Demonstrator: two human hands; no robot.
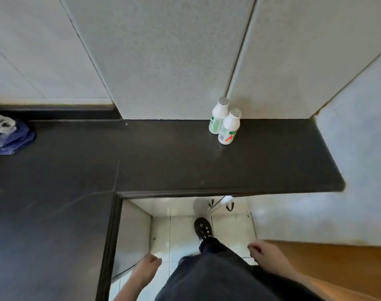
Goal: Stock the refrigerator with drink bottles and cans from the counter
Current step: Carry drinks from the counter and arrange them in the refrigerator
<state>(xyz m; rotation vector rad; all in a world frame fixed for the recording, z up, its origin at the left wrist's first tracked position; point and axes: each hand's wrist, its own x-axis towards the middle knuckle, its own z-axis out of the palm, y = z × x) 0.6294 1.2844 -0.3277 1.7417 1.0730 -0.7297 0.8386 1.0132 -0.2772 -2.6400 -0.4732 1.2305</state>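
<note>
Two small white drink bottles stand upright and touching on the dark counter (pixel 163 161), close to the tiled wall at the right. The back bottle (pixel 218 116) has a green label; the front bottle (pixel 229 128) shows a green and red label. Both have grey caps. My left hand (pixel 147 268) hangs low beside my leg with loosely curled fingers and holds nothing. My right hand (pixel 262 253) hangs on the other side, also loosely curled and holding nothing. Both hands are well below and in front of the counter edge. No refrigerator is in view.
A blue bag with white handles (pixel 7 135) lies on the counter at the far left. The L-shaped counter wraps round on my left. White floor tiles and my black shoe (pixel 203 229) show below. A wooden surface (pixel 337 268) lies at the lower right.
</note>
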